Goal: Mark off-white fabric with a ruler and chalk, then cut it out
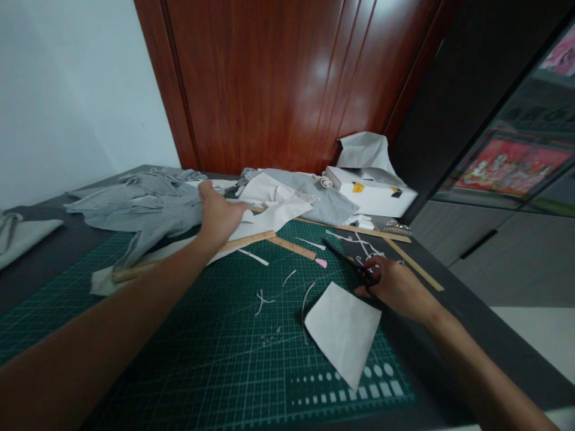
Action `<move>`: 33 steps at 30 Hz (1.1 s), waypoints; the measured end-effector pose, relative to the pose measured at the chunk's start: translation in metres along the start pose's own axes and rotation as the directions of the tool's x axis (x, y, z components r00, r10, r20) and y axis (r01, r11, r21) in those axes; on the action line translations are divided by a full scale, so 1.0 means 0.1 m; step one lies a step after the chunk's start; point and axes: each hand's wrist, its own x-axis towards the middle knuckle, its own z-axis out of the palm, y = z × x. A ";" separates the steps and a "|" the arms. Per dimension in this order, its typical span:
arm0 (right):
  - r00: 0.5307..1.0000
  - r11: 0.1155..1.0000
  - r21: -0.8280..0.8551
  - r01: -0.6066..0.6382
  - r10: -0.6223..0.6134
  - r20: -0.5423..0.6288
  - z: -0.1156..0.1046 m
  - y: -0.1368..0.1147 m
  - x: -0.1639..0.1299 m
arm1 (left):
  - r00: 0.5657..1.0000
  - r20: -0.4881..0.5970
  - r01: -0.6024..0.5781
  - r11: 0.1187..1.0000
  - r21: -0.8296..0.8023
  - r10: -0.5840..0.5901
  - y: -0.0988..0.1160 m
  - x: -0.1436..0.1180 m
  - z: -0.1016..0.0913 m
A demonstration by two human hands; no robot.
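My left hand reaches far forward and rests on a pile of white fabric pieces beside grey cloth; its fingers touch the white material. My right hand holds black scissors by the handles, blades pointing up-left and lying low over the green cutting mat. A cut white fabric piece lies on the mat just below that hand. Thin white offcut strips are scattered in the mat's middle.
Wooden rulers cross the mat's far edge, and a longer one runs along the right. A pink chalk piece lies near them. A white box stands at the back right before a red-brown door.
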 end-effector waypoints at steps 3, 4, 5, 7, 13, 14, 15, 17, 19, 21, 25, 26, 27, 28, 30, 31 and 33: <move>0.999 0.999 -0.029 0.017 -0.016 0.038 -0.02 -0.03 0.03 | 0.985 0.148 -0.102 0.990 0.094 0.087 0.28 -0.54 0.17; 0.998 0.999 -0.036 0.037 -0.035 0.058 -0.03 -0.04 0.04 | 0.929 0.345 -0.175 0.980 0.093 0.133 0.37 -0.76 0.23; 0.995 0.997 -0.043 0.062 -0.058 0.078 -0.04 -0.06 0.05 | 0.757 0.613 -0.342 0.936 0.078 0.226 0.44 -0.98 0.30; 0.988 0.992 -0.060 0.115 -0.108 0.111 -0.04 -0.10 0.06 | 0.453 0.827 -0.567 0.823 -0.022 0.334 0.51 -1.34 0.43; 0.982 0.965 -0.194 0.179 -0.165 0.088 -0.01 -0.26 0.05 | 0.385 0.856 -0.766 0.637 0.087 0.346 0.36 -1.68 0.66; 0.982 0.958 -0.221 0.183 -0.168 0.084 0.00 -0.28 0.04 | 0.382 0.846 -0.801 0.589 0.102 0.372 0.35 -1.68 0.67; 0.982 0.950 -0.250 0.186 -0.171 0.081 0.00 -0.31 0.04 | 0.374 0.835 -0.833 0.542 0.112 0.403 0.34 -1.67 0.68; 0.981 0.932 -0.309 0.191 -0.175 0.077 0.02 -0.35 0.02 | 0.354 0.819 -0.875 0.468 0.120 0.451 0.35 -1.67 0.68; 0.982 0.914 -0.358 0.191 -0.175 0.077 0.03 -0.39 0.00 | 0.359 0.801 -0.885 0.447 0.130 0.479 0.36 -1.67 0.67; 0.982 0.901 -0.391 0.190 -0.173 0.079 0.04 -0.42 -0.02 | 0.372 0.789 -0.871 0.477 0.116 0.488 0.34 -1.66 0.66; 0.982 0.893 -0.408 0.189 -0.173 0.078 0.05 -0.42 -0.06 | 0.402 0.805 -0.747 0.665 0.013 0.436 0.27 -1.56 0.60; 0.983 0.895 -0.405 0.185 -0.170 0.075 0.05 -0.42 -0.07 | 0.428 0.801 -0.688 0.725 -0.011 0.418 0.26 -1.53 0.58; 0.984 0.899 -0.399 0.180 -0.166 0.069 0.06 -0.41 -0.08 | 0.464 0.790 -0.622 0.783 -0.031 0.400 0.26 -1.49 0.56; 0.985 0.905 -0.389 0.173 -0.162 0.061 0.06 -0.39 -0.09 | 0.504 0.775 -0.549 0.834 -0.053 0.381 0.27 -1.45 0.52; 0.986 0.920 -0.357 0.163 -0.158 0.044 0.08 -0.37 -0.10 | 0.610 0.726 -0.385 0.920 -0.080 0.318 0.33 -1.38 0.45; 0.987 0.928 -0.335 0.162 -0.160 0.036 0.09 -0.36 -0.11 | 0.670 0.695 -0.288 0.954 -0.077 0.259 0.36 -1.35 0.41; 0.986 0.945 -0.282 0.167 -0.168 0.019 0.10 -0.34 -0.12 | 0.794 0.605 -0.012 0.997 -0.074 0.055 0.42 -1.29 0.32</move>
